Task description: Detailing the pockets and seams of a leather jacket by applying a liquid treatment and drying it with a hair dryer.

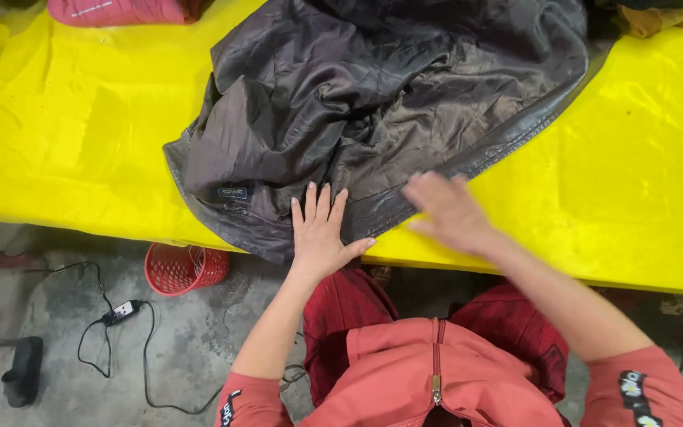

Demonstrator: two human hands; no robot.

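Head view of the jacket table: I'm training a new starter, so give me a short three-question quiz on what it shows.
1. True or false: the left hand lies flat, fingers spread, on the dark jacket.
2. What colour is the table cover under the jacket? A) blue B) yellow C) white
3. What stands on the floor below the table's near edge, left of the person?

Key
1. True.
2. B.
3. A red mesh basket, near a black cable. The right hand is blurred at the jacket's hem.
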